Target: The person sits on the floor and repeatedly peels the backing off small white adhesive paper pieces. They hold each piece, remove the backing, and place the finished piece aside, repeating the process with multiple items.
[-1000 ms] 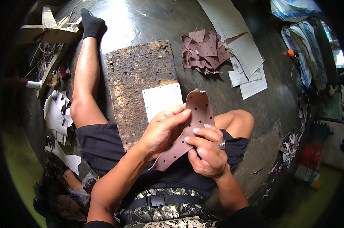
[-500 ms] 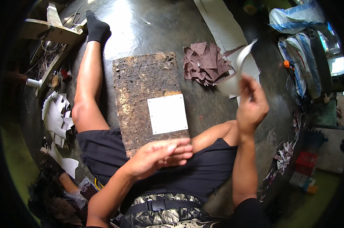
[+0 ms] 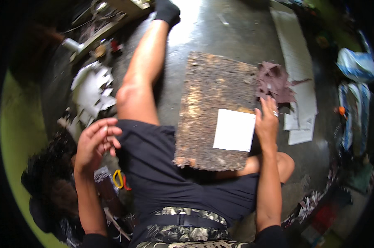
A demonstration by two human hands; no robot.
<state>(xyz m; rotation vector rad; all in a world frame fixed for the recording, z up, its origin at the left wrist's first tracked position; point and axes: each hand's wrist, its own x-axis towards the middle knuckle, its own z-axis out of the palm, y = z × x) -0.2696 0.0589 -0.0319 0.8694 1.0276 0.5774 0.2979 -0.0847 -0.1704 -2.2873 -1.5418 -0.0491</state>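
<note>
A worn, rough brown board (image 3: 211,91) lies in front of my lap, with a white square sheet (image 3: 234,130) flat near its right edge. My right hand (image 3: 267,124) is beside that sheet's right side, fingers spread and holding nothing visible. Just beyond its fingertips sits a heap of brown cut pieces (image 3: 274,80). Raised over my left thigh's outer side, my left hand (image 3: 97,142) has loosely bent fingers, apart and with nothing in them. The picture is somewhat blurred.
Long pale sheets (image 3: 294,45) and white pieces (image 3: 301,136) lie on the floor at right. White offcuts (image 3: 94,93) are heaped left of my leg. Scissors with yellow handles (image 3: 118,179) lie beside my left hip. Blue-and-white bags (image 3: 356,66) stand far right.
My right hand has come down to the board's right edge and no longer holds the curved white sheet. My left hand has moved left, away from the board. The view has shifted.
</note>
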